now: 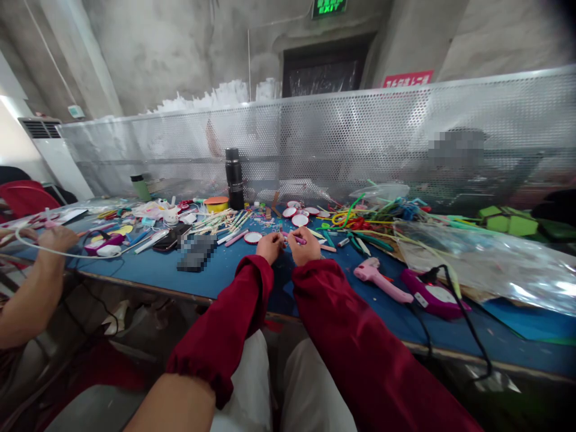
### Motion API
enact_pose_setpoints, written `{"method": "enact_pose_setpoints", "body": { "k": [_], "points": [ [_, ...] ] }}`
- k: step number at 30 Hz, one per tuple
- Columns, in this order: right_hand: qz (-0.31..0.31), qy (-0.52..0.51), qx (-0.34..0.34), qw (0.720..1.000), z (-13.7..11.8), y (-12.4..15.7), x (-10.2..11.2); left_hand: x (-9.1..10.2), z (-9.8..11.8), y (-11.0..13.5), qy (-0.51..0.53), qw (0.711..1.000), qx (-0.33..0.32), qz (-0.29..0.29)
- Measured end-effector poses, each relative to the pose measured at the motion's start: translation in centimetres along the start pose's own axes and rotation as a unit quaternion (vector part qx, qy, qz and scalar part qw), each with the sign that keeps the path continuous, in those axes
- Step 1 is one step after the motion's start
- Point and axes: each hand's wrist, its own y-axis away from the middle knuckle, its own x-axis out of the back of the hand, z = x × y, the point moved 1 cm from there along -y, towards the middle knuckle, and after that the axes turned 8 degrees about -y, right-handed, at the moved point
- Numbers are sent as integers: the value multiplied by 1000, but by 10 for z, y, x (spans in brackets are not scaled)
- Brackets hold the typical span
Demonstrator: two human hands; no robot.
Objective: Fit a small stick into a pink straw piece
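My left hand (270, 248) and my right hand (306, 247) are close together over the blue table. The fingers of my right hand are closed on a small purple stick (299, 240). Opposite it, my left hand pinches with its fingertips; whatever it grips is too small to make out. Just beyond my hands lie several white round lids with red rims (300, 219), and a single one (252, 237) rests to the left. A pink stick (236, 238) lies farther left. To the right are green-handled pliers (359, 245) and a pink glue gun (382, 281).
A black bottle (234, 180) stands at the back, near an orange ribbon spool (216, 204). Loose sticks and scraps cover the left side. A purple power block (434, 294) with a black cord and plastic sheeting (504, 258) lie right. A co-worker's arm (42, 282) is at far left.
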Motion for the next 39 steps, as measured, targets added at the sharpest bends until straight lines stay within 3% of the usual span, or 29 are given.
{"method": "enact_pose_setpoints", "body": {
  "k": [39],
  "points": [
    [2,-17,4,1000,-4,0,3,0,-3,-2,-30,1000,0,0]
  ]
}}
